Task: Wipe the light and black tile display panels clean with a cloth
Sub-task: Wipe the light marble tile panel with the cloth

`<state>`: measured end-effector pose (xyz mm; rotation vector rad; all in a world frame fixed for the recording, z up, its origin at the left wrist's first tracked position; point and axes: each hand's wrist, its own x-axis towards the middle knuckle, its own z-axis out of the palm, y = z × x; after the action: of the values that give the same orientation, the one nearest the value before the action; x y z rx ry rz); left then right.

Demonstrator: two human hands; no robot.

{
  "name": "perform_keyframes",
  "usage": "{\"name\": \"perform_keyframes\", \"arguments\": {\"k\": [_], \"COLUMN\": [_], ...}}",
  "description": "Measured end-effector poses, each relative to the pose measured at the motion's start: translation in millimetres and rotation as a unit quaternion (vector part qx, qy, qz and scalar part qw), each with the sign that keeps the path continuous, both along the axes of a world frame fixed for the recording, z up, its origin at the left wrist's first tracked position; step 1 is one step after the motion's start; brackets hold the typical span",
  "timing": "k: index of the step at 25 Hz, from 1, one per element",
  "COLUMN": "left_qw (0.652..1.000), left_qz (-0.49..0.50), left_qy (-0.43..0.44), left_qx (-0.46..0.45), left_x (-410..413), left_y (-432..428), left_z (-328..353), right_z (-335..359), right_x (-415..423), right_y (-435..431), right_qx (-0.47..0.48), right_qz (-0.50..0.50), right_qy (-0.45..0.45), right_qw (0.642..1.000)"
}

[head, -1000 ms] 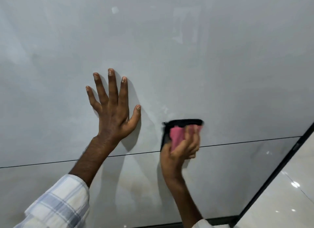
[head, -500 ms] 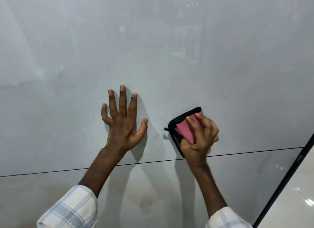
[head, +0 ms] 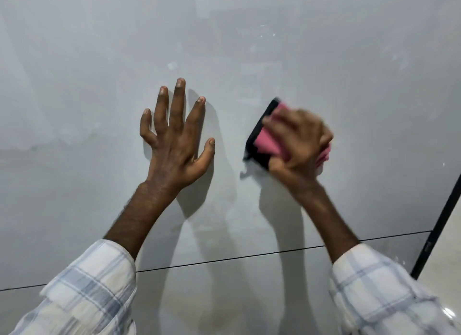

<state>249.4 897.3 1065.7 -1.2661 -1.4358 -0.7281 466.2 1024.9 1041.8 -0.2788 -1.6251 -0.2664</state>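
A light grey glossy tile panel [head: 249, 47] fills almost the whole view. My left hand [head: 174, 140] lies flat on it with fingers spread, holding nothing. To its right, my right hand [head: 299, 145] presses a pink cloth with a black edge [head: 264, 142] against the panel; the hand is blurred by motion. The cloth's right part is hidden under my fingers. Faint smears and pale marks show on the panel above both hands.
A thin dark joint line [head: 224, 260] runs across the panel below my wrists, with another light panel [head: 224, 304] under it. A black frame edge [head: 439, 225] slants along the right side, and a glossy pale floor or tile [head: 449, 272] lies beyond it.
My right hand has carried the cloth up and to the right across the panel, away from the joint line. The left hand has stayed flat on the panel while the view shifted.
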Motion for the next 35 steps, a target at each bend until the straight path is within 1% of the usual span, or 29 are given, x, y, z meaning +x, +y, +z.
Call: {"name": "perform_keyframes", "arguments": {"k": [2, 3, 4, 5, 6, 7, 9, 10, 11, 14, 16, 17, 19, 20, 21, 22, 23, 24, 25, 26, 27, 28, 29, 30, 31, 32, 33, 34, 35], "left_qw": [1.000, 1.000, 0.999, 0.999, 0.999, 0.999, 0.999, 0.998, 0.998, 0.999, 0.998, 0.997, 0.996, 0.996, 0.996, 0.995, 0.995, 0.994, 0.993, 0.992, 0.992, 0.991, 0.991, 0.990, 0.990, 0.990, 0.990, 0.989, 0.989], "left_qz": [0.006, 0.011, 0.014, 0.015, 0.013, 0.012, 0.016, 0.017, 0.019, 0.018, 0.014, 0.013, 0.009, 0.008, 0.010, 0.016, 0.023, 0.031, 0.036, 0.037, 0.036, 0.034, 0.035, 0.038, 0.039, 0.037, 0.033, 0.030, 0.028], "left_qy": [0.011, 0.019, 0.027, 0.034, 0.038, 0.042, 0.050, 0.053, 0.053, 0.046, 0.054, 0.063, 0.075, 0.077, 0.080, 0.084, 0.090, 0.096, 0.102, 0.107, 0.111, 0.114, 0.115, 0.117, 0.119, 0.120, 0.121, 0.124, 0.127], "left_qx": [0.007, 0.010, 0.013, 0.016, 0.018, 0.017, 0.013, 0.011, 0.012, 0.019, 0.025, 0.031, 0.040, 0.042, 0.044, 0.045, 0.046, 0.048, 0.049, 0.049, 0.049, 0.053, 0.057, 0.063, 0.065, 0.067, 0.069, 0.072, 0.075], "left_x": [-2.3, -3.0, -3.7, -4.6, -6.2, -7.8, -9.0, -8.5, -7.7, -6.7, -6.4, -5.7, -4.4, -3.8, -3.9, -5.0, -7.1, -10.1, -13.6, -16.2, -17.8, -18.8, -18.8, -18.6, -18.7, -19.0, -19.5, -20.2, -20.6], "left_y": [2.9, 4.3, 5.0, 5.0, 4.6, 4.0, 2.6, 2.5, 3.1, 5.2, 5.6, 4.8, 3.4, 3.1, 3.0, 3.0, 3.2, 3.8, 4.2, 5.0, 6.2, 7.7, 9.1, 10.6, 11.4, 11.7, 11.3, 10.8, 10.4], "left_z": [4.3, 4.5, 4.0, 3.6, 3.3, 3.0, 2.7, 2.7, 2.5, 2.4, 5.3, 9.5, 25.8, 37.3, 49.9, 62.9, 75.8, 87.3, 98.1, 106.1, 111.6, 115.4, 115.8, 115.9, 115.2, 115.4, 116.0, 116.9, 118.7], "right_z": [65.6, 89.8, 103.1, 108.4, 103.4, 90.6, 63.7, 53.7, 47.2, 53.9, 77.2, 90.9, 105.6, 105.6, 101.6, 96.2, 93.8, 99.5, 114.1, 129.7, 143.9, 154.0, 156.3, 153.5, 146.9, 139.9, 139.8, 149.7, 164.0], "right_x": [7.1, 4.2, -1.9, -6.8, -10.6, -11.9, -7.6, -4.7, -2.7, 4.5, 16.4, 20.3, 13.6, 4.4, -4.4, -10.0, -8.5, 0.4, 12.7, 22.4, 26.5, 24.5, 15.1, 2.1, -9.1, -15.3, -11.4, -2.3, 5.8], "right_y": [1.0, -5.3, -12.4, -18.3, -19.6, -19.1, -13.4, -9.8, -4.5, 8.9, 21.2, 25.4, 21.7, 17.0, 12.6, 10.8, 11.7, 17.9, 26.7, 34.2, 39.1, 37.9, 32.5, 24.7, 19.4, 18.9, 21.8, 27.1, 32.6], "right_qx": [-0.088, -0.133, -0.155, -0.151, -0.124, -0.085, -0.025, -0.010, 0.008, 0.112, 0.165, 0.149, 0.050, 0.012, 0.016, 0.065, 0.137, 0.207, 0.245, 0.237, 0.183, 0.094, 0.019, 0.006, 0.057, 0.147, 0.241, 0.299, 0.301], "right_qz": [-0.003, 0.006, 0.009, 0.002, -0.011, -0.020, -0.030, -0.049, -0.078, -0.150, -0.146, -0.139, -0.150, -0.159, -0.164, -0.163, -0.154, -0.151, -0.150, -0.152, -0.159, -0.166, -0.176, -0.186, -0.186, -0.170, -0.156, -0.150, -0.157], "right_qy": [0.164, 0.216, 0.232, 0.201, 0.125, 0.023, -0.152, -0.203, -0.223, -0.213, -0.182, -0.146, -0.036, 0.000, -0.001, -0.040, -0.103, -0.157, -0.181, -0.163, -0.102, -0.017, 0.052, 0.067, 0.024, -0.052, -0.126, -0.164, -0.158], "right_qw": [0.982, 0.967, 0.960, 0.968, 0.984, 0.996, 0.988, 0.978, 0.972, 0.959, 0.958, 0.968, 0.987, 0.987, 0.986, 0.984, 0.973, 0.954, 0.941, 0.946, 0.965, 0.981, 0.983, 0.980, 0.981, 0.973, 0.950, 0.928, 0.927]}}
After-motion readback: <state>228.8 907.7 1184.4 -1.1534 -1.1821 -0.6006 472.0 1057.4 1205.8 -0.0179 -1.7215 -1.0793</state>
